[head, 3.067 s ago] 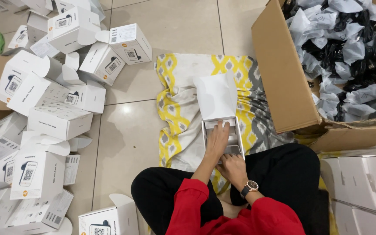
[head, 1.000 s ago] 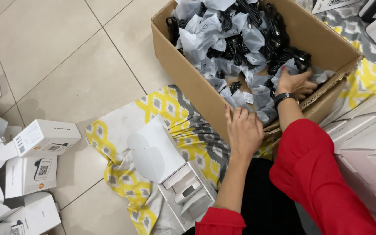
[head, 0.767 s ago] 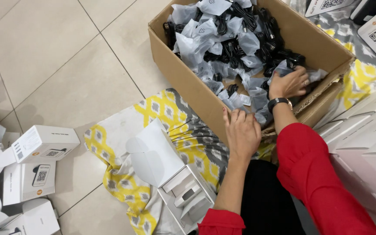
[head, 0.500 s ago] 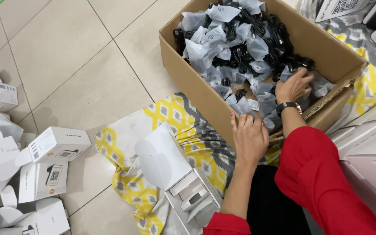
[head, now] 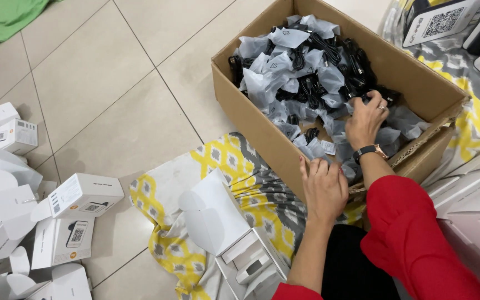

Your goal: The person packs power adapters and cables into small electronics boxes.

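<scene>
Right hand (head: 365, 118) among bagged cables (head: 306, 72), cardboard box (head: 262, 125), white cartons (head: 79, 197) nearby

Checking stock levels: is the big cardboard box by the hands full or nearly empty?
Fairly full: the cardboard box holds a heap of bagged black cables covering its bottom, though not up to the rim.

Small white cartons (head: 79, 195) lie scattered on the tiled floor (head: 101, 94) at the left, some with flaps open. A green cloth (head: 1, 16) sits in the top left corner. A yellow, grey and white patterned cloth (head: 223, 166) spreads over the tiles, and on it rests an open white box (head: 218, 222) with its lid raised
</scene>
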